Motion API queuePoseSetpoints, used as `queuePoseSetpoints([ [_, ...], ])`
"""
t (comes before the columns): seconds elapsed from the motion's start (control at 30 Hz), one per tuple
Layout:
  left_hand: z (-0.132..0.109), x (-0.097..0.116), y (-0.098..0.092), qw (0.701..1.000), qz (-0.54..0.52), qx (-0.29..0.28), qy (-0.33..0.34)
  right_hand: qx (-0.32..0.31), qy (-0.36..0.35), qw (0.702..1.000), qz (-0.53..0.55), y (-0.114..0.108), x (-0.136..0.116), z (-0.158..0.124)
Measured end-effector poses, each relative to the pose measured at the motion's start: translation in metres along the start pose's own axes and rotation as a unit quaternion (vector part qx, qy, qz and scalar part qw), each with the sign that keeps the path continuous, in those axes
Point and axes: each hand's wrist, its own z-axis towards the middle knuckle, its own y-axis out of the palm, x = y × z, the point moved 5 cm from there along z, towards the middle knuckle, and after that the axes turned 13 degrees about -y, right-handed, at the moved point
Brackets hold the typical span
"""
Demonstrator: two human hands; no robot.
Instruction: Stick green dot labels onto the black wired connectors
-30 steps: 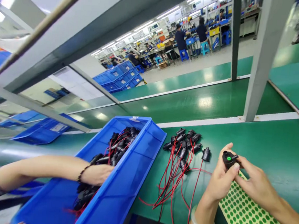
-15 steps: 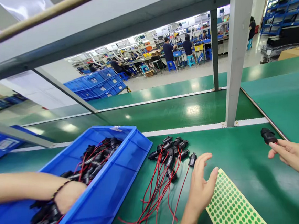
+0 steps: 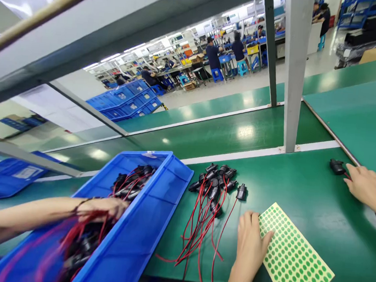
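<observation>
Factory line, green bench mat (image 3: 302, 180). Left hand (image 3: 249, 246) flat, fingers together, on the green dot sticker sheet (image 3: 292, 258) at its left edge. Right hand (image 3: 365, 187) far right, fingertips just beside a black wired connector (image 3: 337, 166) lying on the mat; grip on its wire unclear. Co-worker's hand (image 3: 104, 206) in blue bin (image 3: 171, 192)

A: What colour is the sticker sheet (image 3: 292, 258)?
B: Pale yellow, covered in rows of green dots. Left of it, black connectors (image 3: 213, 184) trail red wires (image 3: 200, 229).
A: And the bin (image 3: 156, 212) farther left?
B: Blue. The bench mat (image 3: 302, 180) under the sheet is green.
</observation>
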Motion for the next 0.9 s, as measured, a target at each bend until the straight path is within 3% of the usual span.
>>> queuePoseSetpoints([
  [0.07, 0.003, 0.01, -0.002, 1.0, -0.001, -0.015, 0.019, 0.02, -0.058, 0.998, 0.027, -0.01, -0.022, -0.004],
  [0.17, 0.007, 0.024, -0.001, 0.998, 0.0, -0.036, 0.042, 0.014, -0.152, 0.976, 0.154, -0.013, -0.084, -0.01],
  [0.27, 0.007, 0.03, 0.002, 0.998, -0.003, -0.037, 0.055, -0.055, -0.213, 0.941, 0.257, 0.002, -0.151, -0.016],
  [0.37, 0.004, 0.029, 0.007, 0.998, -0.01, -0.026, 0.064, -0.085, -0.247, 0.925, 0.277, 0.022, -0.195, -0.014],
  [0.57, 0.002, 0.025, 0.01, 0.998, -0.018, -0.029, 0.055, -0.073, -0.26, 0.929, 0.253, 0.049, -0.224, -0.008],
  [0.9, 0.004, 0.027, 0.011, 0.998, -0.019, -0.033, 0.055, -0.048, -0.294, 0.934, 0.196, 0.049, -0.234, -0.018],
])
